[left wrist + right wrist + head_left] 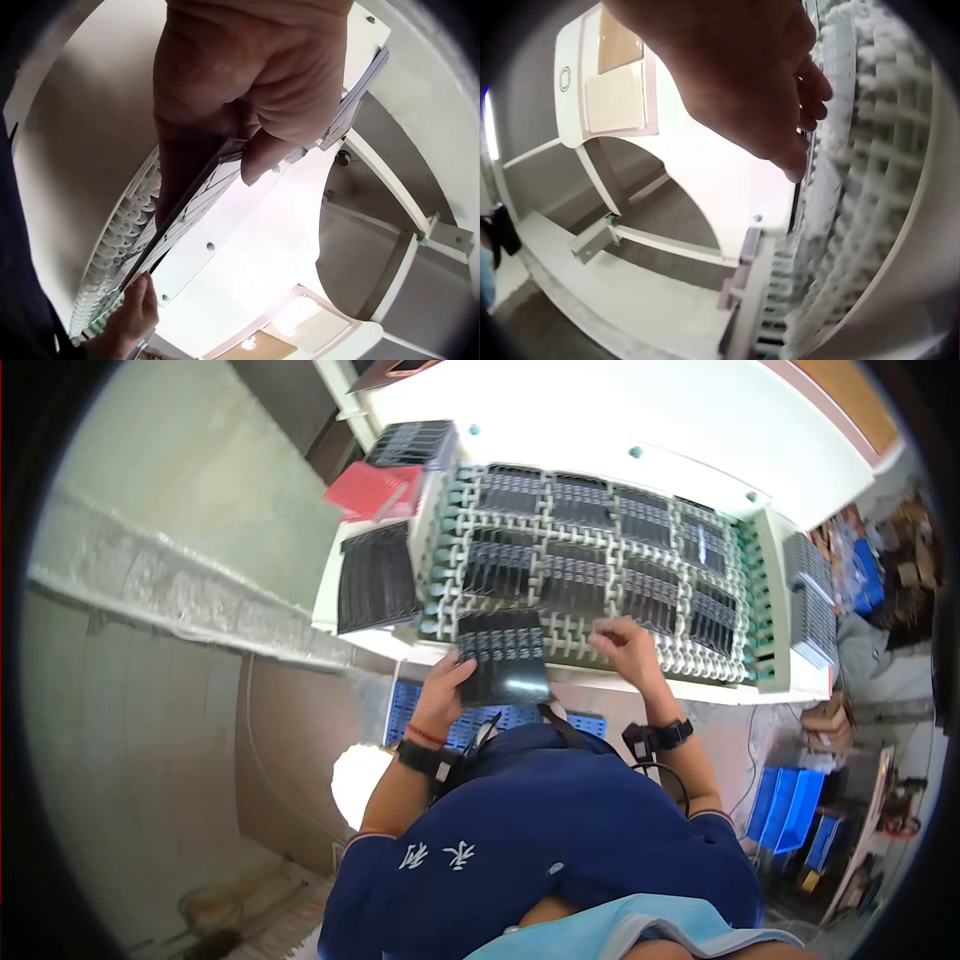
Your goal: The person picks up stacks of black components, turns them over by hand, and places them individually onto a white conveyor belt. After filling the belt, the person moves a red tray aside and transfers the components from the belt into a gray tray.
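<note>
Head view: your left hand [440, 695] grips a flat, glossy dark sheet stack [503, 660] by its side edge, thumb over the top face; rows of pale marks run across it, and light glares off its smooth lower part. The stack sits in front of you, at the near edge of the white knobby roller bed [690, 660]. Your right hand [628, 650] is over that near edge, fingers bent, apart from the stack; can't tell if it holds anything. Dark, thin-striped rectangular pieces [575, 582] lie in two rows on the bed, with teal fittings [755, 600] at both ends. Left of it, red flat sheets [365, 490] lie between two dark piles; grey layered stacks [810, 622] stand on the right ledge. Left wrist view: your left thumb and fingers pinch the stack, seen nearly edge-on and tilted, thin layers showing; your right fingertips are near its far end. Right wrist view: your right fingers are bent beside the blurred, bumpy rollers, fingertips near a thin dark edge; whether they touch it is unclear.
</note>
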`<state>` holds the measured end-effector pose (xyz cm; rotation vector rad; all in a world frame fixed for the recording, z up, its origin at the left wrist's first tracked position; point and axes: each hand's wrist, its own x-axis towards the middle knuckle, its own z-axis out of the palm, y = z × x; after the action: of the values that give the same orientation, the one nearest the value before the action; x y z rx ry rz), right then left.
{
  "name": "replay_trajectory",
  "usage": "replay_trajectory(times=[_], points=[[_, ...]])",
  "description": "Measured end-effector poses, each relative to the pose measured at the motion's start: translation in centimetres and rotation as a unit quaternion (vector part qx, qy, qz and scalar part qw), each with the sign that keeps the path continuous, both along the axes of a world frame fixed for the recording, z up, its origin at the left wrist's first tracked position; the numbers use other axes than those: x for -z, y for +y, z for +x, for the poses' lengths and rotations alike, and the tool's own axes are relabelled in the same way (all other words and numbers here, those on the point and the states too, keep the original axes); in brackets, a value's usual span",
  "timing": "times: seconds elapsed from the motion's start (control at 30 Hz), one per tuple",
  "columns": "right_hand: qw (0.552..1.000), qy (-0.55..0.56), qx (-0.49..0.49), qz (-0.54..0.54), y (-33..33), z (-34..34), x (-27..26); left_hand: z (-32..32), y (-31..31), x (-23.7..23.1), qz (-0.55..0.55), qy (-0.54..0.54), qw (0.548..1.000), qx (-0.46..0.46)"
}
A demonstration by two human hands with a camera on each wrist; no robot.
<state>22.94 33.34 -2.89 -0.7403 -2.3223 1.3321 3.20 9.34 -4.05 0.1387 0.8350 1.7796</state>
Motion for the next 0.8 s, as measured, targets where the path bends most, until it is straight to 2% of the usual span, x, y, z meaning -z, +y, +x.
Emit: replay_trajectory(times=[0.03, 0.13, 0.37, 0.47, 0.7, 0.8], points=[[0.992, 0.008, -0.022, -0.127, -1.2, -0.5, 0.4, -0.2, 0.3, 0.3, 0.007, 0.001, 1.0, 0.012], [0.925, -0.021, -0.081, -0.37, -4.6, -1.6, 1.2, -0.2, 1.3, 0.5, -0.006, 0.024, 1.0, 0.005], [0.918, -0.022, -0.047, -0.393, -5.0, -1.4, 1.5, -0.8, 2.6, 1.0, -0.042, 0.045, 0.998, 0.022], [0.915, -0.026, 0.004, -0.402, -5.4, -1.6, 1.3, -0.8, 2.9, 0.9, -0.057, 0.061, 0.996, 0.024], [0.93, 0.023, 0.031, -0.364, -5.1, -0.8, 2.7, -1.2, 3.5, 0.2, -0.073, 0.079, 0.993, 0.038], [0.931, 0.048, 0.073, -0.354, -4.1, 0.3, 2.9, -2.4, 3.4, 0.4, -0.099, 0.149, 0.984, 0.026]])
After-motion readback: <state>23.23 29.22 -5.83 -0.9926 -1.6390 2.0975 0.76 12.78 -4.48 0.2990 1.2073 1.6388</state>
